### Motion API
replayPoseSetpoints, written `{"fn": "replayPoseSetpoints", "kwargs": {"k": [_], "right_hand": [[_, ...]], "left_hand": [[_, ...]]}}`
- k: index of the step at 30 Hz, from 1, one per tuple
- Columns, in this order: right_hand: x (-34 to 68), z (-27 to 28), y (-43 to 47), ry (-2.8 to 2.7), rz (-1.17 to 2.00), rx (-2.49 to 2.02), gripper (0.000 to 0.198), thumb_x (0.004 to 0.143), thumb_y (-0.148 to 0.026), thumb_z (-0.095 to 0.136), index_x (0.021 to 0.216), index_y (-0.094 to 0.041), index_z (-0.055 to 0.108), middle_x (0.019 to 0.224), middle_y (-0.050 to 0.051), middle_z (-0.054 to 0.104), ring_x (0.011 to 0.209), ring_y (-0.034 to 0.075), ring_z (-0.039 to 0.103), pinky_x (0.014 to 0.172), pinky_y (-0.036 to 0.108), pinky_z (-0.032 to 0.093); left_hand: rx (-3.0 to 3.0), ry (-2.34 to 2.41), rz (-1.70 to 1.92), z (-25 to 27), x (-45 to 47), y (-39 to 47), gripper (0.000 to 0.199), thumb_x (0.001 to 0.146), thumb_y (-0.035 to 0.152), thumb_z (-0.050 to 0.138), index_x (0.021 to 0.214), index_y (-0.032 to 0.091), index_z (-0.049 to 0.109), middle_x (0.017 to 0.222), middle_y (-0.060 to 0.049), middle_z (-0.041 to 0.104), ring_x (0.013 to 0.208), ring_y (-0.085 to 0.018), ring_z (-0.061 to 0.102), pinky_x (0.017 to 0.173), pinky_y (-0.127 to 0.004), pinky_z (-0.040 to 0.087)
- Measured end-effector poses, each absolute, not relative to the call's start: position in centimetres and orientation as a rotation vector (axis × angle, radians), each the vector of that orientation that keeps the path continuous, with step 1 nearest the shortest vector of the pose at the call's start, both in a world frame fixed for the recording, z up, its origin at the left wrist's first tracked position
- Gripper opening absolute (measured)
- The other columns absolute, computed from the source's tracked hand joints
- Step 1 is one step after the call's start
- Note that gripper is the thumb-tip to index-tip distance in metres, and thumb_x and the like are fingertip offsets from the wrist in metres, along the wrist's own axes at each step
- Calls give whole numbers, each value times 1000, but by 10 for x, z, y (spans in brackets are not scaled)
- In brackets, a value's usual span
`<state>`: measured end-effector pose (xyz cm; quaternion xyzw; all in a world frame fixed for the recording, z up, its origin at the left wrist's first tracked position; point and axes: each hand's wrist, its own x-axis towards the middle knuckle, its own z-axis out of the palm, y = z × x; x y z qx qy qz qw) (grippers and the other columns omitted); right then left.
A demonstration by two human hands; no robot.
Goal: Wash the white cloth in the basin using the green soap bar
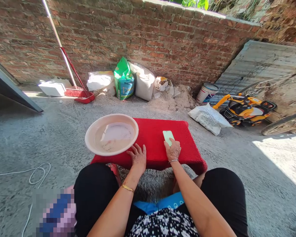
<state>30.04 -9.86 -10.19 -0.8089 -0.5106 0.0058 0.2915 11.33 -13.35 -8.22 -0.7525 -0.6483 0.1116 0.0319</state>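
Observation:
A low table covered with a red cloth [153, 138] stands before my knees. On its left side rests a pale pink basin [90, 140] with water in it, its rim reaching past the table's left edge. My left hand [138, 158] lies on the cloth with fingers spread, close beside the basin's lower right rim. A smartphone [167, 135] with a pale green screen is on the right half of the cloth. My right hand [173, 150] grips its near end, thumb over the screen; the fingers' undersides are hidden.
Along the brick wall [167, 42] stand a red dustpan [86, 98], a green bag [124, 80], a white sack [145, 82] and a paint bucket [207, 93]. To the right are a flat sack [209, 118] and a yellow toy excavator [249, 110]. A white cable [40, 168] lies left.

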Motion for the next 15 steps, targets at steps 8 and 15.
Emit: {"fn": "replayPoseSetpoints", "kwargs": {"k": [8,15], "right_hand": [[298,-102,-97,-1246,-15,-2268,47,85,-47,57,123,-21,63,109,14,56,98,26,51,81,35,33],[300,-103,-98,-1411,12,-2154,46,85,-47,57,120,-19,64,109,13,58,98,25,51,82,34,34]], "left_hand": [[-2300,-1995,365,-79,113,-135,72,85,29,54,151,19,26,151,-30,28,135,-51,29,95,-78,23],[-2331,-2031,315,-80,113,-134,74,84,27,57,151,17,27,151,-31,27,135,-52,28,95,-79,22]]}}
